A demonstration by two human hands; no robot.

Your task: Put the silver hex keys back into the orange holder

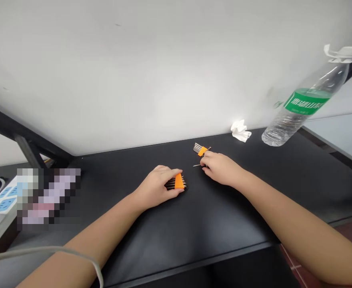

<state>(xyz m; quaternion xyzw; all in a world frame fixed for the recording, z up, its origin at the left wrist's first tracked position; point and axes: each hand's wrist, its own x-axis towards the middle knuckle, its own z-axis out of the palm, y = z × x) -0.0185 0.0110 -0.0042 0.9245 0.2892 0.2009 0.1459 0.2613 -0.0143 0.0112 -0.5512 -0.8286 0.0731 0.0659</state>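
Note:
My left hand [156,187] grips an orange holder [179,181] with its thumb and fingers. Several slim dark metal rods pass through that holder, and their ends show on its right side. To the right, my right hand [219,167] is closed around a thin metal rod [196,165], whose tip points left just above the table. Behind its fingers lies a second orange holder [202,151] with several silvery rods sticking out at the upper left. Part of it is hidden by my right hand. What kind of rods these are is too small to tell.
On the black table [152,236] a crumpled white tissue [241,131] lies by the wall. A large clear bottle [308,102] with a green label stands at the back right. A white power strip [5,200] is at the left. A pale cable [44,249] crosses near my left forearm.

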